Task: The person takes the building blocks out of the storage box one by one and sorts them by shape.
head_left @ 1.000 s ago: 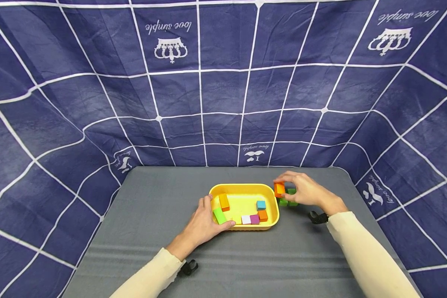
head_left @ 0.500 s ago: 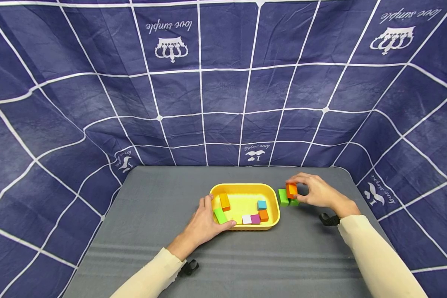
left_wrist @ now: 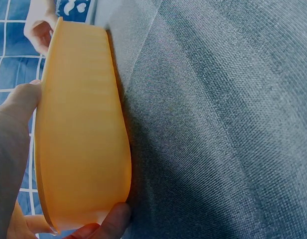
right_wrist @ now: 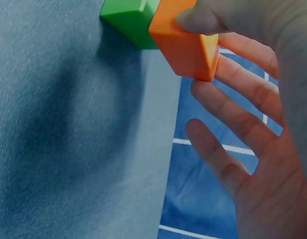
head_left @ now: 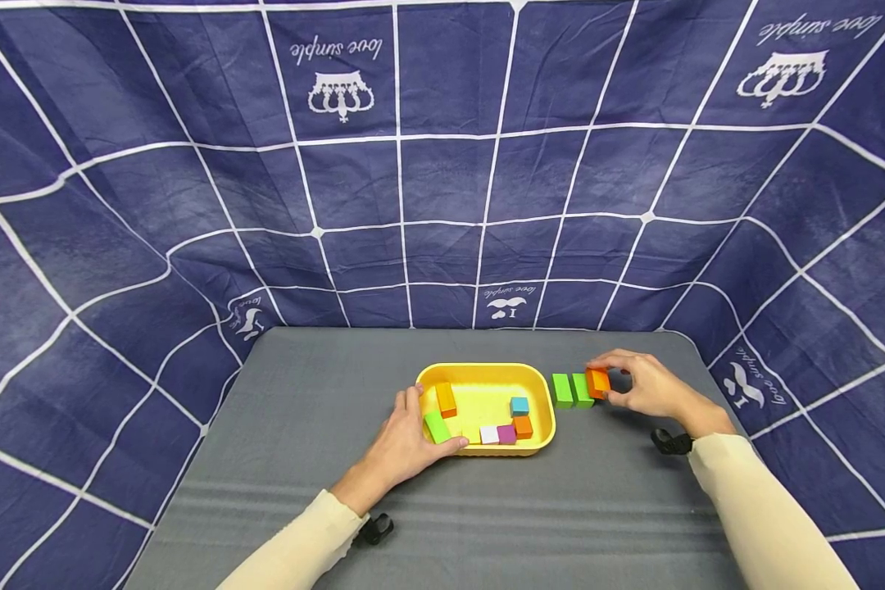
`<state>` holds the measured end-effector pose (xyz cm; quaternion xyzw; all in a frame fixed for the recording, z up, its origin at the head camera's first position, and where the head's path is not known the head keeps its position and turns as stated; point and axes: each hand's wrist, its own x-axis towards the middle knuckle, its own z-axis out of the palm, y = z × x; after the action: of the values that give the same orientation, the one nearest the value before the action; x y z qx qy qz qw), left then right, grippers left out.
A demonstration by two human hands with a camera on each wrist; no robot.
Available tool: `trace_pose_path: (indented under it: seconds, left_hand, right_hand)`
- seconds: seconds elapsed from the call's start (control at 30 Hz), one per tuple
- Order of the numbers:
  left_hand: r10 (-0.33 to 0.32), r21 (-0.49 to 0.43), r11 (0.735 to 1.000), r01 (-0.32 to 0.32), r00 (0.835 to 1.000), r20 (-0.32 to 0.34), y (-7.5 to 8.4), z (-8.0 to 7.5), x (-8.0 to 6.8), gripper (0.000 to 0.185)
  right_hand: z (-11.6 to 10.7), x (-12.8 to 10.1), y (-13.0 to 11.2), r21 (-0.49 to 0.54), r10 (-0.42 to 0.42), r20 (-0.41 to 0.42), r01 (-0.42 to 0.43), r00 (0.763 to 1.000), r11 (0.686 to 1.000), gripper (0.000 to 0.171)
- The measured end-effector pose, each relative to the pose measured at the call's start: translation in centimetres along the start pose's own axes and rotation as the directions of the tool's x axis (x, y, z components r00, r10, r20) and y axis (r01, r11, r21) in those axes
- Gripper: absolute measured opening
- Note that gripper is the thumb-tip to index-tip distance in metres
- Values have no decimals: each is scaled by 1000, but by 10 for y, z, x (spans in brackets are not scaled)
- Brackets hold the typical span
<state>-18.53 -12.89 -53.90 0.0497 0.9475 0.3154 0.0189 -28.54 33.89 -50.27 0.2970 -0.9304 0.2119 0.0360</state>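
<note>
In the head view, my left hand point(head_left: 404, 436) grips the left end of a yellow plastic tub point(head_left: 479, 367), thumb at the near rim and fingers at the left end. The left wrist view shows the tub's outer wall point(left_wrist: 83, 124). To the right of the tub, my right hand point(head_left: 656, 392) pinches an orange block point(head_left: 598, 383) between thumb and fingers. This block is just right of two green blocks point(head_left: 563, 391) standing side by side on the table. In the right wrist view, the orange block point(right_wrist: 186, 47) is beside a green block point(right_wrist: 131, 20).
Inside the tub lie a long orange block point(head_left: 446, 400), a light green block point(head_left: 437, 427), a blue block point(head_left: 519, 406), a white block point(head_left: 490, 434), a purple block point(head_left: 506, 434) and others. Blue gridded cloth point(head_left: 442, 180) surrounds the grey table point(head_left: 324, 393).
My right hand has carried the orange block rightward, from beside the tub's rim, over the green blocks, to their right side. Both green blocks now show fully. My left hand stays on the tub.
</note>
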Motion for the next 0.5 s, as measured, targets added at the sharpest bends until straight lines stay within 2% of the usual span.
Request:
trace_pose_path:
  seconds: [0.5]
  left_hand:
    - [10,2,1000,-10,1000,-11,0,1,1,126]
  right_hand:
    - [4,-10,12,-6,31,2,-31,1000,1000,55]
